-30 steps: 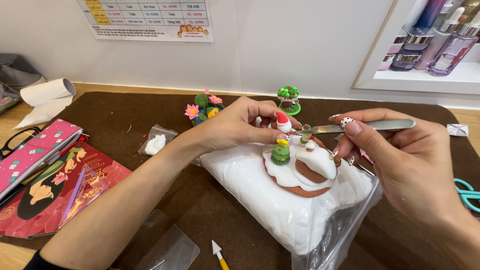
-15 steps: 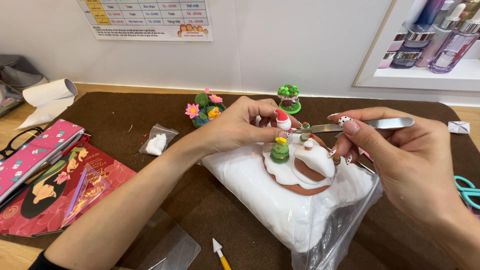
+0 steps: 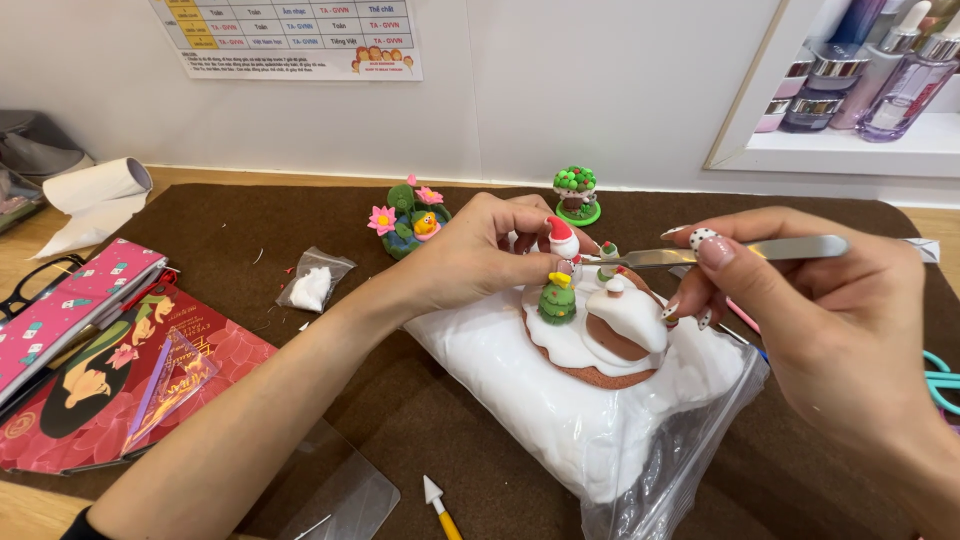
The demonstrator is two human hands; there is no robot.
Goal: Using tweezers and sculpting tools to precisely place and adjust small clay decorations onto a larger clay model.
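A round brown clay base (image 3: 600,372) iced in white rests on a clear bag of white clay (image 3: 560,410). On it stand a small green tree (image 3: 557,298) and a brown mound capped in white (image 3: 625,325). My left hand (image 3: 480,255) pinches a tiny figure with a red and white hat (image 3: 563,238) at the base's far edge. My right hand (image 3: 800,320) holds metal tweezers (image 3: 720,254), their tip next to the figure.
A brown felt mat (image 3: 250,215) covers the desk. Behind stand a clay flower piece (image 3: 412,218) and a clay tree (image 3: 576,195). A small bag (image 3: 312,285), a red book (image 3: 110,385), a pink case (image 3: 60,310), a yellow tool (image 3: 440,505) and teal scissors (image 3: 940,375) lie around.
The tweezers' tip has crept slightly left toward the hatted figure. My left hand stays on the figure.
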